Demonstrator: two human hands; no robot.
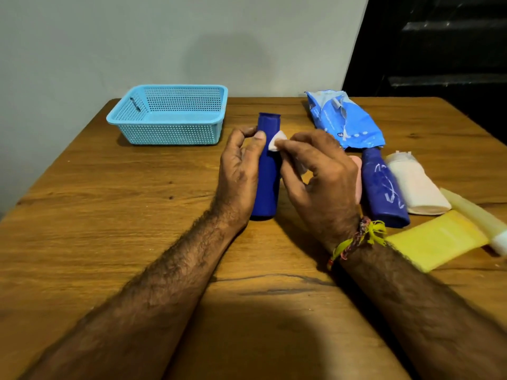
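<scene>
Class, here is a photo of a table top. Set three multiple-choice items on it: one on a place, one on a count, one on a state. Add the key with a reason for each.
1. Where does the light blue basket stand?
A) at the table's far left, by the wall
B) at its near right corner
C) on the floor

2. How many dark blue bottles show?
A) one
B) two
C) four

3. What state is the gripped bottle in?
A) upright
B) lying flat
C) inside the basket

Key:
1 A: it sits at the back left, close to the wall.
2 B: there is the gripped bottle, plus the lying bottle on the right.
3 A: the left hand holds it standing while the right hand pinches a white pad against it.
</scene>
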